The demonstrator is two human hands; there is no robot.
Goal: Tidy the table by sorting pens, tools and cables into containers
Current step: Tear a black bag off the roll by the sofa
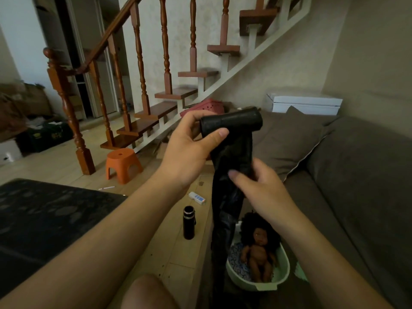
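- Wooden staircase point(165, 94) behind, brown sofa point(356, 175) at 3 o'clock; one orange stool point(122, 163) and one black flask point(189, 223) on the floor.
- One roll of black bin bags point(236, 121), centre frame, long axis 9-to-3 o'clock, gripped by the curled left hand point(189, 152).
- One unrolled strip point(227, 197) hangs toward 6 o'clock, pinched by the right hand point(263, 188).
- One doll point(258, 253) lies in a green basin point(283, 270) below.

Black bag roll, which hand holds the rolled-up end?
The left hand grips the roll at top; the right hand pinches the unrolled strip hanging below it.
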